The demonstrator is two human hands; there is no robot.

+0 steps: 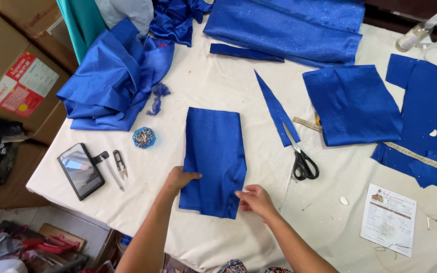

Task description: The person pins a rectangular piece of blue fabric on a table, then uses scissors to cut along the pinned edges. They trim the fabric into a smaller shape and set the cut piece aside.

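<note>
Head camera view, looking down on a white cloth-covered table (pixel 228 91). A folded rectangular piece of royal blue satin fabric (pixel 213 156) lies flat near the table's front edge. The left hand (pixel 180 178) pinches its left edge, thumb on top and fingers tucked beneath. The right hand (pixel 255 199) presses loosely curled fingers on its lower right corner; whether it grips or only rests there is unclear.

The piece appears already cut and folded, with smoothing or aligning under way. Black-handled scissors (pixel 302 162) lie just right of it, beside a narrow pointed blue offcut (pixel 274 108). More blue pieces and a crumpled blue heap (pixel 112 76) lie unworked farther back.

Layers inside the fold are hidden. A small blue pin dish (pixel 143 137) shows contents too small to tell apart.
</note>
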